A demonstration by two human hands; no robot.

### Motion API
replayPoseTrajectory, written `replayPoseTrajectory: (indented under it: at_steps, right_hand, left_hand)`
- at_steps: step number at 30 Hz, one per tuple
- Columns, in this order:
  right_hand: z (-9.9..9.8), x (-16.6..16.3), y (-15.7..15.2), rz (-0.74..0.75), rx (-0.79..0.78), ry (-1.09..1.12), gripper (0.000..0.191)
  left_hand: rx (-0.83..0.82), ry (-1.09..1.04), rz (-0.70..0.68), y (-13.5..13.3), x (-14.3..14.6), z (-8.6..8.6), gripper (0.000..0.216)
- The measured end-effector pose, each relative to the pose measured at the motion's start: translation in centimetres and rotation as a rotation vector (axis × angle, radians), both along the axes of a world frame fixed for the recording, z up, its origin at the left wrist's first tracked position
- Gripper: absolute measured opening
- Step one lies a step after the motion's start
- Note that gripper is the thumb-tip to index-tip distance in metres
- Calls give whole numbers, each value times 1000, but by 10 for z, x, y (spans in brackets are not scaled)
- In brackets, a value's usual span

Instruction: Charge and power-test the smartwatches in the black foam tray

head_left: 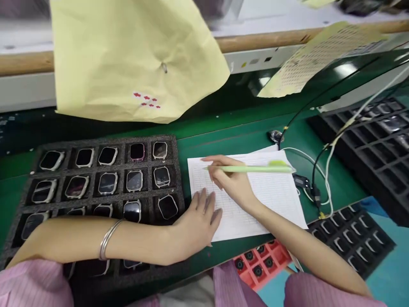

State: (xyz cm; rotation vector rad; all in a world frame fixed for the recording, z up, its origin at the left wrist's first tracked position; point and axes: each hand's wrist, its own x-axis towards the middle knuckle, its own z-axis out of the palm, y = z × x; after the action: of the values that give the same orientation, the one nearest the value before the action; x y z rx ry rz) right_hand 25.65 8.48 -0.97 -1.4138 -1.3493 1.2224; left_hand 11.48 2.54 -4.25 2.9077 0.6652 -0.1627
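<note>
My right hand [231, 179] is closed around a light green pen [255, 169], whose tip points left over a white sheet printed with a table [271, 204]. The sheet lies on the green bench, with another paper edge showing behind it. Flat on the sheet's left side rests my left hand [200, 217], fingers spread and holding nothing. My left forearm crosses a black foam tray [121, 164] of smartwatches, one per compartment, and hides part of its lower rows. One of these is a smartwatch [168, 207] just left of my left hand.
A yellow sheet [134, 59] hangs over the back of the bench, and a printed yellow paper [316, 59] hangs at right. White and black cables [329, 170] run beside a black compartment tray [367, 149]. Lower right are a red tray [284, 258] and a dark tray of watch parts [380, 262].
</note>
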Motion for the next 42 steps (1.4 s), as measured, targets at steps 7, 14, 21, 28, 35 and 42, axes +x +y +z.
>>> replayPoseTrajectory:
  at_steps: [7, 14, 21, 28, 35, 42]
  right_hand:
    - [-36, -8, 24, 30, -172, 92, 3]
    - [-56, -13, 12, -141, -38, 7, 17]
    - [-63, -20, 8, -144, 66, -50, 21]
    - [-64, -21, 9, -122, 84, -104, 21]
    - [-63, -21, 9, -112, 96, -137, 21]
    - [-63, -21, 8, -115, 88, -134, 21]
  left_hand:
    - [-61, -134, -20, 34, -6, 12, 14]
    - [-66, -106, 84, 44, -3, -7, 12]
    - [-72, -70, 66, 44, -6, -2, 16]
    - [-62, -62, 60, 45, -7, 1, 18]
    - [-55, -60, 38, 46, -9, 0, 19]
    - [-56, -45, 36, 47, -9, 0, 23]
